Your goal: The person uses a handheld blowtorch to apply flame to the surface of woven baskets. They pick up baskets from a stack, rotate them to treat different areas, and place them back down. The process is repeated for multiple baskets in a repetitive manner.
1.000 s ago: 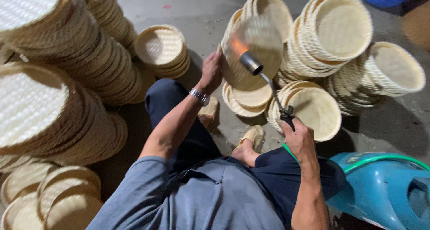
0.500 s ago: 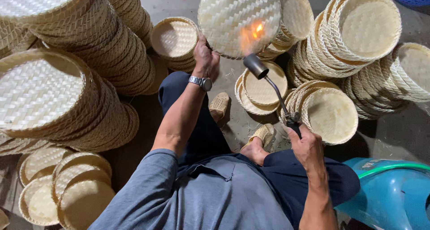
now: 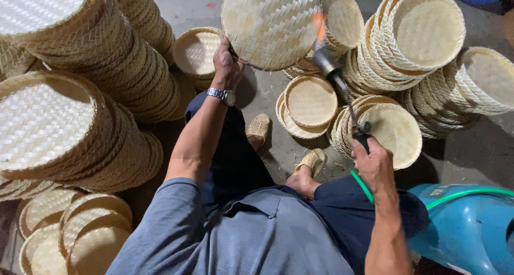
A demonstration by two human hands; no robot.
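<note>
The left hand [image 3: 227,66] grips the lower rim of a round woven tray [image 3: 270,24], fingers curled behind it and thumb on the near side, holding it up on edge with its woven underside turned toward the person. A metal watch [image 3: 225,96] sits on that wrist. Just right of the tray, the right hand [image 3: 375,165] is wrapped in a fist around the handle of a gas torch [image 3: 342,90]; its long neck slants up and away from the hand, and a small orange flame [image 3: 319,23] burns at the nozzle, right at the tray's right edge. A green hose [image 3: 455,196] runs back from under the right hand over a blue tank [image 3: 466,232] near the elbow.

Compared with half a second ago, the tray has been lifted higher and turned, and the flame that was licking the middle of the weave has now slid to the rim; a second ago the tray was lower and edge-on to the torch. So the flame seems to be sweeping across the surface and is near the end of a pass.

Beyond the hands, two shallow trays [image 3: 309,101] lie on the floor between the feet in woven slippers [image 3: 259,127], and tall leaning stacks of trays [image 3: 91,87] crowd the left, with more stacks [image 3: 423,34] to the right.
</note>
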